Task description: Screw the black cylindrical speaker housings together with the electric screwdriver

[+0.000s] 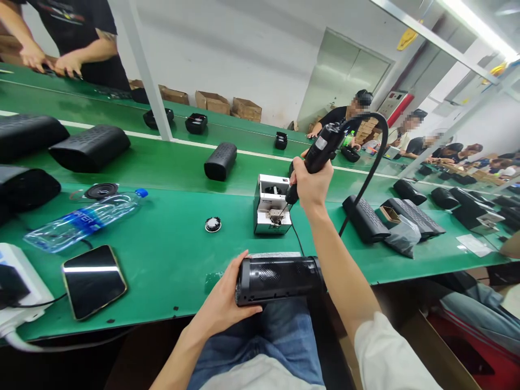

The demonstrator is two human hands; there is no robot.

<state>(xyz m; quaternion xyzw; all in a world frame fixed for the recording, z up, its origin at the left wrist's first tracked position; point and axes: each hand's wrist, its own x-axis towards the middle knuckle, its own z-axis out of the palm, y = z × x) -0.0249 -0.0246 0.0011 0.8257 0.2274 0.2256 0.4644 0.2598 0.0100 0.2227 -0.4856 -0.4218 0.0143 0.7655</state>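
My left hand (225, 297) grips the left end of a black speaker housing (280, 278) that lies on its side at the near edge of the green bench, over my lap. My right hand (309, 184) is closed round a black electric screwdriver (320, 151), held tilted. Its bit points down into the white screw feeder box (271, 205) just behind the housing. A black cable (371, 162) arcs from the top of the screwdriver down to the right.
On the green bench (170, 254) lie a small round speaker driver (213, 224), a water bottle (85, 219), a phone (93, 280) and a white power strip (16, 276). Black speaker shells sit on the conveyor (162, 162) and at right (365, 219). Other people work behind and along the line.
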